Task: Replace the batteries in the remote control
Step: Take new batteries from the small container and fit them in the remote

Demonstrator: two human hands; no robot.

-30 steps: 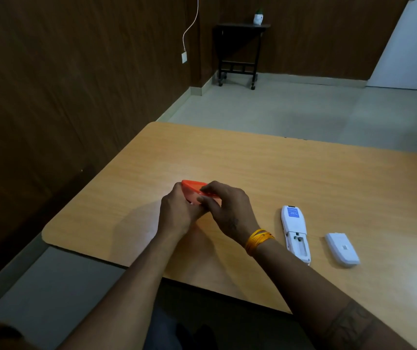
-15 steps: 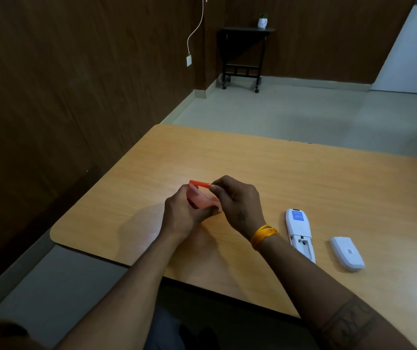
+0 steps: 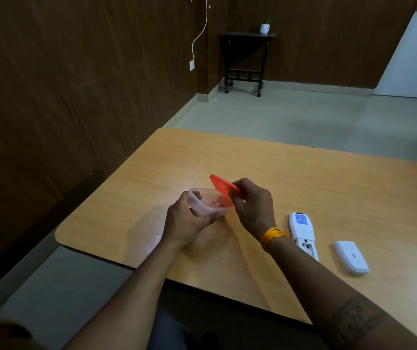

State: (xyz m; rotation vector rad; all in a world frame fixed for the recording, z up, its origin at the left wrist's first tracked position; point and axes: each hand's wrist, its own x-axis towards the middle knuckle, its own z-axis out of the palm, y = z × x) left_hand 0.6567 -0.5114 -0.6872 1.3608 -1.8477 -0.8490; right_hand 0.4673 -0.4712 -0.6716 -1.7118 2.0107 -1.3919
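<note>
Wooden and pale, the table (image 3: 303, 178) fills the near part of our view, our two forearms reaching over its near edge. On its right side lies the battery cover (image 3: 351, 257), white and on its own, and just left of it, not touching, the remote control (image 3: 303, 233) lies face down with its battery bay open toward us; we cannot tell whether any cells sit in it. A yellow band (image 3: 273, 237) circles our right wrist, close beside the remote. Left of these, our left hand (image 3: 184, 223) is curled around the clear plastic container (image 3: 207, 202), gripping its near wall and underside. Our right hand (image 3: 250, 203) pinches the orange lid (image 3: 224, 186) between thumb and fingers, the lid tilted up and off the container, its lower edge near the container's right rim. What lies inside the container is too blurred to name. Beyond the table stretches grey floor, and against the far brown wall stands a dark side table (image 3: 246, 36) on castors with a small white pot (image 3: 265, 27) on top.
</note>
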